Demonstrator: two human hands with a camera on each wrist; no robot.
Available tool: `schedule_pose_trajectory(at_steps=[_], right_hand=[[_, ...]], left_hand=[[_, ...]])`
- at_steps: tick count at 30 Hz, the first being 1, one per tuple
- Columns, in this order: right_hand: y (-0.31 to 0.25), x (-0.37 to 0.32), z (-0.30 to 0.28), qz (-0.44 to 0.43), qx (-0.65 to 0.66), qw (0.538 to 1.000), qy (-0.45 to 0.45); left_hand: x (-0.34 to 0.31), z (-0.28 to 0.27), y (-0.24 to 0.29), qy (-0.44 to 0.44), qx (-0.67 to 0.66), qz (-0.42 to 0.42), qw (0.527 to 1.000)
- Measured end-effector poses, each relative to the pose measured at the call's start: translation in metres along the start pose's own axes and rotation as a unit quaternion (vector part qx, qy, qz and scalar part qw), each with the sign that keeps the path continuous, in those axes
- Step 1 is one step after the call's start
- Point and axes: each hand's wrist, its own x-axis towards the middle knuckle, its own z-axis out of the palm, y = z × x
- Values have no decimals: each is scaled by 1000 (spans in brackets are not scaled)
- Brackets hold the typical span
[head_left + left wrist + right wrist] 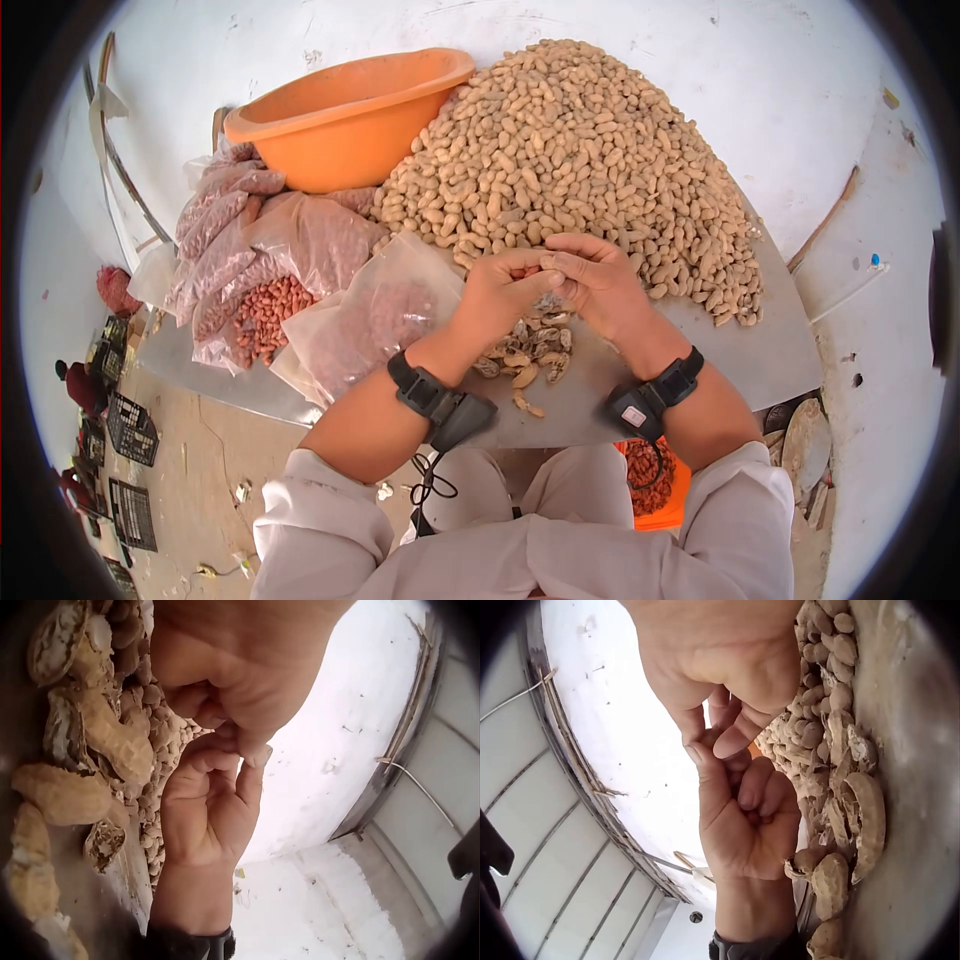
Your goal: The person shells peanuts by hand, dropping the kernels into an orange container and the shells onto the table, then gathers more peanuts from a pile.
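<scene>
Both hands meet fingertip to fingertip above a small heap of split peanut shells [525,355]. Thumb and curled fingers of my left hand [502,298] close round reddish kernels [531,271], partly hidden by the fingers. My right hand [603,290] pinches a small brownish piece, apparently a peanut, against the left thumb and finger; the fingers cover most of it. In the right wrist view, my left hand [751,825] is curled below my right hand [720,667]. Large shells [112,735] lie beneath the hands in the left wrist view.
A tall pile of unshelled peanuts [570,150] covers the back of the grey table [600,410]. At the left are an orange basin [350,140], bags of kernels [300,240] and a flatter clear bag [385,320]. An orange container [660,485] stands below the table edge.
</scene>
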Motion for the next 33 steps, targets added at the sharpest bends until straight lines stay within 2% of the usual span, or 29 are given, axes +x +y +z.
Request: schedule_pose_trajectory(at_steps=[3,4,5,7,9,13,19,21,22,25,26,30,33], right_hand=[[2,0,0,-12,-81,997,-12],[-2,-2,2,-43,-259,965,3],[-1,-2,3,-121,-360,925,-16],[1,-2,4,-271,-539,796,-50],[3,-2,6,-261,-552,791,-25],[5,-3,12,-268,-562,782,21],[8,-1,15,-264,-557,786,46],[8,3,9,-211,-507,836,19],[8,5,8,-184,-479,858,7],[3,-1,13,-77,-297,952,-4],[2,-1,8,-66,-291,954,-28],[7,1,0,11,-142,990,9],[6,1,-1,5,-102,995,-3]], left_hand=[[1,3,-4,-24,40,6,999],[-1,5,0,-35,79,-1,996],[-1,7,1,-46,119,-8,992],[-3,13,-9,-46,112,6,993],[-5,19,-12,-40,106,48,992],[-7,21,-2,-20,83,16,996],[-6,21,-5,12,84,7,996],[-4,21,-6,21,105,21,994],[-4,21,-2,25,110,-7,994],[-1,19,-10,12,68,38,997],[-2,18,-10,-1,72,20,997],[2,16,-15,-22,-21,39,999],[-1,11,-8,-19,-80,-63,995]])
